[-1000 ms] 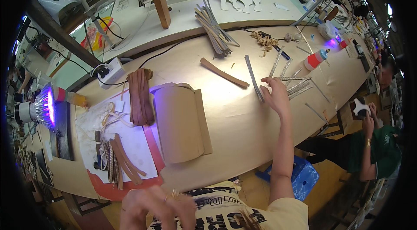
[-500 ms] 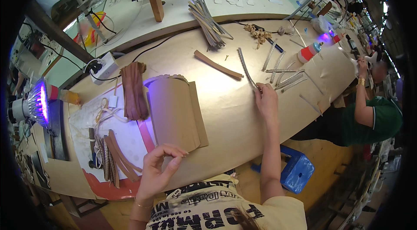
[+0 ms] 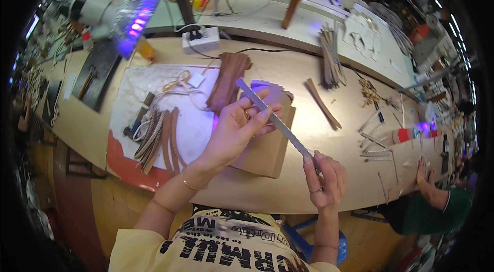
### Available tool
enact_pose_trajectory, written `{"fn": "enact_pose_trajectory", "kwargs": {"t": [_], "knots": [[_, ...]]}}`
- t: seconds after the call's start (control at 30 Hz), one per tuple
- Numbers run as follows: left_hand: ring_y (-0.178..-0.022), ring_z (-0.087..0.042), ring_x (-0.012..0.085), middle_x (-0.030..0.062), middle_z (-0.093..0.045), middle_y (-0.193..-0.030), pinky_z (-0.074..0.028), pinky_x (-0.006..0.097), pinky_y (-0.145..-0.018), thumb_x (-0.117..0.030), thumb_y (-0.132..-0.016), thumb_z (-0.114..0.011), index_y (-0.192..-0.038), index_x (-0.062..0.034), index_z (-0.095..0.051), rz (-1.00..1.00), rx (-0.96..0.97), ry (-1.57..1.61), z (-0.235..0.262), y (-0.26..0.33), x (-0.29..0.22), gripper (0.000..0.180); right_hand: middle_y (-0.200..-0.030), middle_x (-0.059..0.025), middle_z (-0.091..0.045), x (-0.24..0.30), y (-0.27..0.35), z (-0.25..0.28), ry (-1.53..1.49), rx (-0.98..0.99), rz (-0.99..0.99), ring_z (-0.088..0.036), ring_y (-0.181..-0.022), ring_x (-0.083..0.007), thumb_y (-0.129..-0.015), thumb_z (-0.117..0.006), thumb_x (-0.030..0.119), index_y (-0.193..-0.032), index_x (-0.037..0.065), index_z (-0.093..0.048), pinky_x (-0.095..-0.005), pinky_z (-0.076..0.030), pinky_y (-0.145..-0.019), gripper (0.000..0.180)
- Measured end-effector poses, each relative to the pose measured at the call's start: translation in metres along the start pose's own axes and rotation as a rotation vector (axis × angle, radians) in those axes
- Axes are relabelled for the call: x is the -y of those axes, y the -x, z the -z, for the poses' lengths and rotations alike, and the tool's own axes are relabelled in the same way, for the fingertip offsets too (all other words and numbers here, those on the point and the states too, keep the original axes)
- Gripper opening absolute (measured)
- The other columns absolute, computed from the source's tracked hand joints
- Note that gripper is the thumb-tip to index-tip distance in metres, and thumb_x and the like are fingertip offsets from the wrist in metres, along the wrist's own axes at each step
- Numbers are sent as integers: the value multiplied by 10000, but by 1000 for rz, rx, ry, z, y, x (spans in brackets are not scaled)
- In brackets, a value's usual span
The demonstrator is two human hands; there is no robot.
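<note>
A flat grey strip (image 3: 289, 136) with a slightly wavy edge slants between my hands, raised above the table. My right hand (image 3: 325, 179) pinches its lower right end between thumb and fingers. Farther up the strip, my left hand (image 3: 239, 125) has its thumb against it, with the fingers bent behind. Below and behind the strip lies a stack of brown sheets (image 3: 280, 159) with a scalloped far edge, partly covered by my left hand. Next to that stack is a folded bundle of brown strips (image 3: 229, 82).
Braided and brown strips (image 3: 154, 138) lie on a white sheet (image 3: 128, 97) at left, near a purple-lit lamp (image 3: 135, 25) and a white power strip (image 3: 200, 40). A brown strip (image 3: 323, 105), a grey bundle (image 3: 332, 58) and braided pieces (image 3: 375, 143) lie rightward. A co-worker's hand (image 3: 422, 169) rests far right.
My right hand has lifted the grey strip off the table and brought it in front of me. My left hand has come up to the strip. The view has swung left.
</note>
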State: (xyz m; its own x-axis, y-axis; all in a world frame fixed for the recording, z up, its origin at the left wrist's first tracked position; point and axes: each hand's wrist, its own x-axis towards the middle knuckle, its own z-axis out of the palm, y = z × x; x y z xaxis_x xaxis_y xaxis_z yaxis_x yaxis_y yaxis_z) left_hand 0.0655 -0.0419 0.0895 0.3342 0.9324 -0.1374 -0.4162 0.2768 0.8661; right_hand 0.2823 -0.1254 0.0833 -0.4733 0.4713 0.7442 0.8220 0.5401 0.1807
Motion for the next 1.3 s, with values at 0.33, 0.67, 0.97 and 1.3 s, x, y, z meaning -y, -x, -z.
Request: {"fn": "enact_pose_trajectory", "kwargs": {"t": [0.33, 0.67, 0.97, 1.3], "knots": [[-1127, -636, 219, 154, -632, -1215, -541, 343, -966, -156, -1042, -471, -1418, 33, -394, -74, -45, 111, 31, 17, -22, 428, -1040, -122, -647, 8, -18, -20, -108, 23, 19, -632, -817, -242, -741, -778, -63, -1102, 45, -716, -319, -530, -627, 382], [-1166, -625, 287, 199, -622, -1259, -536, 390, -980, -150, -1041, -461, -1406, -4, -438, -84, -96, 97, 37, 13, -26, 394, -991, -105, -654, 9, -20, -41, -223, -6, -93, -634, -772, -218, -760, -762, -63, -1075, 60, -727, -297, -514, -600, 340], [-1163, -623, 300, 202, -627, -1237, -529, 434, -994, -115, -1032, -474, -1373, 15, -455, -212, -15, 104, 43, 8, -22, 365, -940, -112, -658, 14, -21, -48, -350, -50, -236, -643, -747, -214, -797, -728, -68, -1071, 81, -721, -265, -542, -595, 312], [-825, -725, 176, 110, -715, -996, -615, 287, -706, -183, -981, -608, -1267, -12, -561, -95, -175, 37, 54, 6, -28, 337, -847, -85, -676, 14, -29, -42, -1528, 58, -1347, -607, -719, -136, -917, -636, 15, -1109, -73, -665, -257, -498, -672, 213]]}}
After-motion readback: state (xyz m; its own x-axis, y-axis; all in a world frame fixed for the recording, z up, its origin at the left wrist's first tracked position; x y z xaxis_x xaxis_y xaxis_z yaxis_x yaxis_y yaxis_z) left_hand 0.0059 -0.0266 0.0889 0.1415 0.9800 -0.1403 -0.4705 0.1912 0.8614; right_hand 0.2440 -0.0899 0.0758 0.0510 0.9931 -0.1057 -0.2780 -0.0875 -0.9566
